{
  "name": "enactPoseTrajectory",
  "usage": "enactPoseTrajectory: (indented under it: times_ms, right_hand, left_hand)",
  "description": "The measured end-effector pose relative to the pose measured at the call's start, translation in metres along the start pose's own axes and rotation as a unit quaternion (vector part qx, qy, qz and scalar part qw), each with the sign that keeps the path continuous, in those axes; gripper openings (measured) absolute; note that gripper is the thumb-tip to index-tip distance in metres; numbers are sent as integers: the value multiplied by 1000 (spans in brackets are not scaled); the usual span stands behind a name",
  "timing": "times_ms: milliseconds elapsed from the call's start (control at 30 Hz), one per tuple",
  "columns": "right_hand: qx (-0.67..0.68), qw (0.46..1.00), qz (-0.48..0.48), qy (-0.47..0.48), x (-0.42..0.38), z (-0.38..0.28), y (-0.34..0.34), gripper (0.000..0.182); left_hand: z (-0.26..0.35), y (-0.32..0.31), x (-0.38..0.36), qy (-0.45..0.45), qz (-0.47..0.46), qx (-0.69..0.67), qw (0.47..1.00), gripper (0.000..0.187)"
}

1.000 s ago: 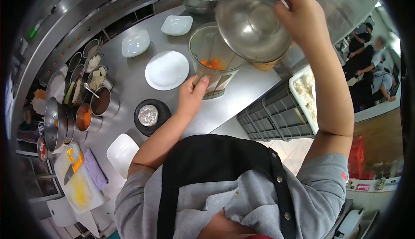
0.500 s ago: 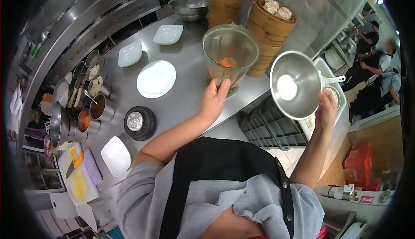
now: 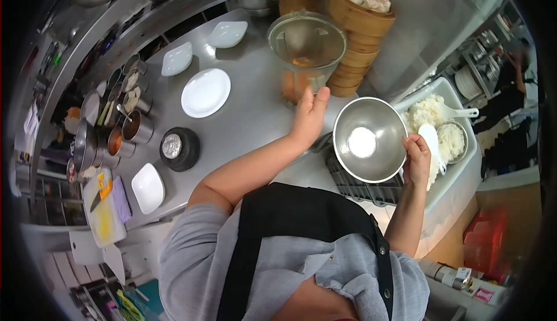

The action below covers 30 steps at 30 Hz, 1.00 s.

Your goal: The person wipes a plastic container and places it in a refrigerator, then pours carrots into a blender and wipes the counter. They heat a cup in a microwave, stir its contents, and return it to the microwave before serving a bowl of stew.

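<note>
The right hand (image 3: 416,160) holds a bowl (image 3: 371,164); pink label (image 3: 484,294) illegible.

Count one blender jar (image 3: 307,42). In front of it, two hands (image 3: 309,121), one held steel bowl (image 3: 370,141); farther right, one rice tub (image 3: 459,176), two rice paddles (image 3: 462,113), one rice-filled bowl (image 3: 451,142). Behind and right of it, see two bamboo steamer stacks (image 3: 358,60), with two dumplings (image 3: 377,3) visible. Left of it, find one round plate (image 3: 206,92), three white dishes (image 3: 228,34); farther left, one cutting board (image 3: 105,228), one purple cloth (image 3: 122,200), one knife (image 3: 94,202). Cannot count the crowded steel pots (image 3: 139,129).
</note>
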State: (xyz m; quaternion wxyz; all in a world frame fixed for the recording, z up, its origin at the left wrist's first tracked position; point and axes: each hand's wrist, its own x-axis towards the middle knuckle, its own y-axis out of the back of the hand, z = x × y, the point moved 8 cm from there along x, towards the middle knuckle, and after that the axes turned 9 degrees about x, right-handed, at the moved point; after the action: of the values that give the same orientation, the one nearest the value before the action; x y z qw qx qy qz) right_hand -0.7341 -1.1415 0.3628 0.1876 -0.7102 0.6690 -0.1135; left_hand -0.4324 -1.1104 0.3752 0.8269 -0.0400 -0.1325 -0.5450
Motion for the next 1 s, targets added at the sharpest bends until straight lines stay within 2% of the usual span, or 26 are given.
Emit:
enactPoseTrajectory:
  times_ms: [67, 100, 200, 233, 267, 333, 367, 433, 500, 567, 600, 667, 767, 867, 1000]
  right_hand:
    - [-10, 1000, -7, -5, 7, 2, 1, 13]
    - [-17, 1000, -18, -9, 14, 6, 7, 15]
    - [-50, 998, -37, -18, 24, 6, 17, 17]
    - [-67, 997, -48, -9, 29, 6, 24, 18]
    - [-83, 995, -60, -2, 34, 7, 29, 19]
    - [-88, 994, -61, 1, 33, 4, 30, 16]
    - [-79, 994, -72, -4, 33, 4, 31, 14]
    - [-66, 995, -78, -4, 28, 1, 28, 9]
    - [-80, 993, -88, -3, 25, 1, 25, 10]
    - [-85, 993, -86, 0, 19, -6, 21, 9]
    - [-94, 992, -88, 0, 19, -6, 19, 10]
    - [-104, 989, -100, -8, 19, -9, 11, 10]
    - [-107, 989, -103, -15, 14, -17, -9, 10]
    - [-82, 991, -103, -33, 15, -14, -14, 10]
    - [-78, 992, -79, -55, 6, -12, -20, 10]
  left_hand:
    - [1, -5, 0, -12, 9, 20, 1000, 44]
    - [9, -8, -3, 49, -58, 32, 997, 40]
    - [-4, 8, -14, -44, -25, 153, 987, 39]
    - [14, 24, -24, -22, -45, 164, 985, 43]
    - [19, 52, -32, -52, -6, 270, 961, 45]
    - [23, 104, -50, -98, 51, 472, 874, 49]
    - [18, 140, -59, -92, 95, 530, 838, 59]
    - [26, 210, -87, -5, 182, 711, 679, 69]
    - [14, 279, -113, 157, 209, 733, 628, 88]
    - [-18, 328, -146, 240, 236, 723, 603, 99]
    - [-36, 343, -158, 241, 236, 661, 671, 100]
    - [-51, 346, -171, 167, 279, 560, 762, 101]
    - [-56, 343, -178, 106, 337, 576, 737, 97]
    - [-55, 336, -176, 107, 314, 555, 763, 92]
    - [-54, 283, -157, 19, 191, 483, 854, 91]
